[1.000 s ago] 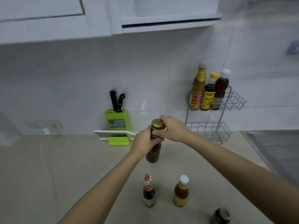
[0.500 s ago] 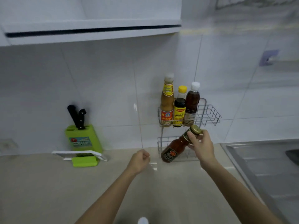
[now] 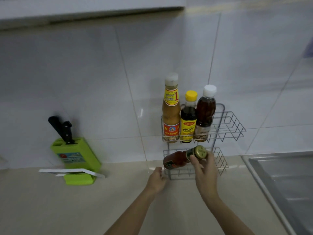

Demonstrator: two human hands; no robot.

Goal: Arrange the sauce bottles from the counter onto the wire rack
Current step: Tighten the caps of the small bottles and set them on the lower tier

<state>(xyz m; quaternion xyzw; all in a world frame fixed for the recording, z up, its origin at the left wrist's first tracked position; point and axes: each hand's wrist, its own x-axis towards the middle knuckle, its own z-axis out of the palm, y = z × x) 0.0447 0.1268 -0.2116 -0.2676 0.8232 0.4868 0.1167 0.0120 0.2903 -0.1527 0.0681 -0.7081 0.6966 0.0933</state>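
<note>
The right hand [image 3: 204,168] grips a red bottle [image 3: 176,159] by its gold cap [image 3: 200,152]. The bottle lies tipped on its side, its bottom poking into the low shelf of the rack [image 3: 223,164]. The left hand [image 3: 156,181] is curled in a loose fist at the rack's front left corner; I cannot tell if it touches. Three bottles [image 3: 188,119] stand up top, with room to their right. The sink [image 3: 279,180] edge is near.
</note>
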